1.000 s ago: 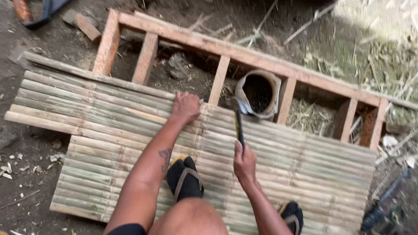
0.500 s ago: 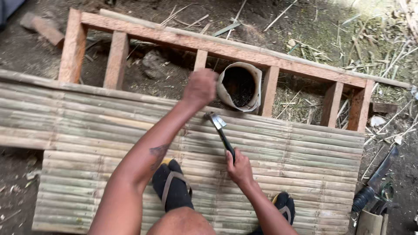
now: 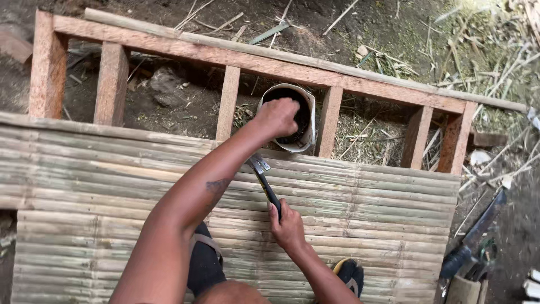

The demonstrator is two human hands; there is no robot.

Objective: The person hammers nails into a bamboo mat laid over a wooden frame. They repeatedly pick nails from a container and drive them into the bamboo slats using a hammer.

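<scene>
My left hand [image 3: 277, 116] reaches into a white can [image 3: 304, 144] that stands on the ground between two wooden frame slats; its fingers are curled inside the dark opening and what they touch is hidden. My right hand [image 3: 288, 226] grips the black handle of a hammer [image 3: 263, 177], whose metal claw head rests on the flattened bamboo panel [image 3: 394, 208] just below the can. The panel lies over a reddish wooden frame [image 3: 236, 59]. My feet in black sandals [image 3: 203, 263] stand on the bamboo.
Bare dirt, stones and dry bamboo scraps lie beyond the frame. A long dark blade [image 3: 478, 228] and a cut bamboo tube [image 3: 464, 288] holding tools sit at the lower right. The frame's open bays show ground underneath.
My left hand lifted off the bamboo panel and moved up into the can. The hammer stayed low on the panel in my right hand. The view shifted closer.
</scene>
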